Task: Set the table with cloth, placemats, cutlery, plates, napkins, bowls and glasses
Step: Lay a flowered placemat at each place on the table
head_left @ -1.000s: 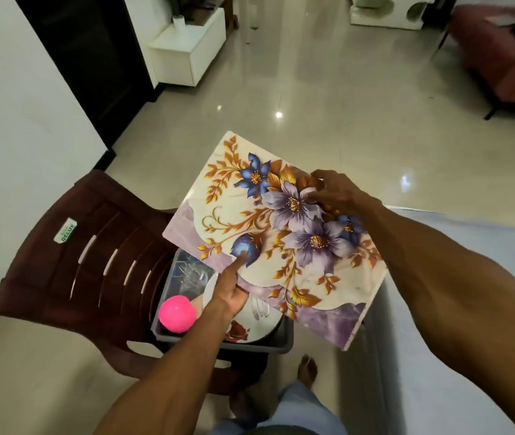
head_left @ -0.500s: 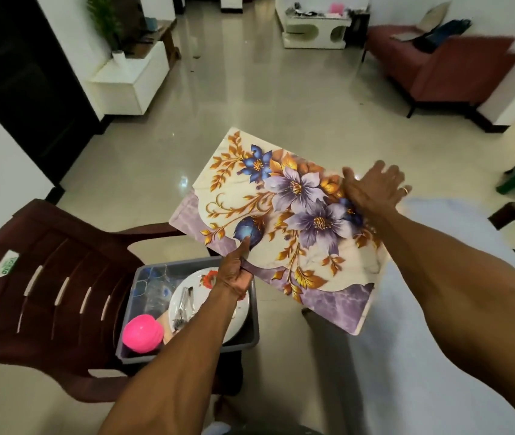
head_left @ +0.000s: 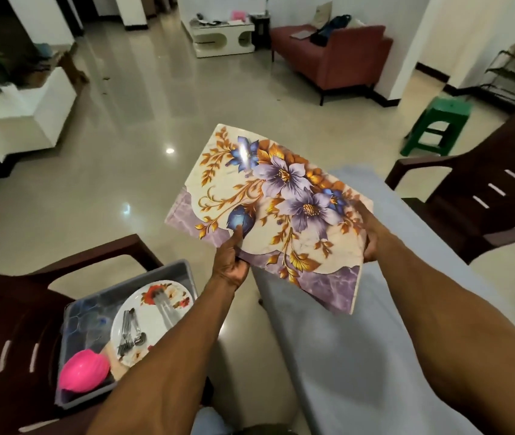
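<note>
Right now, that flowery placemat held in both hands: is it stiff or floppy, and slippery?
The floral placemat looks fairly stiff: gripped only at its near edges by the left hand and right hand, it stays nearly flat. The glare on its surface suggests a smooth, possibly slippery finish. It is probably light.

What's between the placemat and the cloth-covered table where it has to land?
Nothing visible. The placemat, held by the left hand and right hand, hangs partly over the bare grey cloth. The plate and cutlery are off in the tray.
</note>
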